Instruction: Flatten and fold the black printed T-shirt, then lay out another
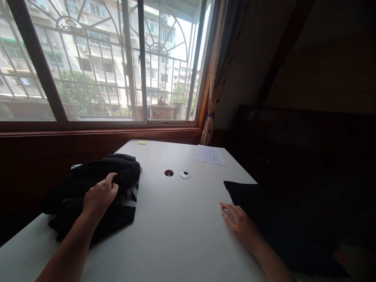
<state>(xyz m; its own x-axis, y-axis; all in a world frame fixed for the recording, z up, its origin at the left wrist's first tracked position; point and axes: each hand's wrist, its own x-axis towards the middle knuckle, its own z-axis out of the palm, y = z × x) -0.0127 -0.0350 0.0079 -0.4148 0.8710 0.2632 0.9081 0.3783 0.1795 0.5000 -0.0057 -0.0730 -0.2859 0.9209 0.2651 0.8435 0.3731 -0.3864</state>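
A heap of black clothing (73, 184) with some white parts lies on the left side of the white table (176, 227). My left hand (101, 194) is on top of the heap, its index finger and thumb pinching the dark fabric. Toward the right edge, my right hand (237, 221) rests with its fingers apart beside a dark cloth (273, 219), which spreads over that edge. Nothing shows in the right hand.
A round hole (169, 172) and a white round cover (185, 174) are mid-table. Printed papers (211, 155) and yellow sticky notes (142, 142) lie near the far edge. Behind stand a barred window and a curtain (216, 78).
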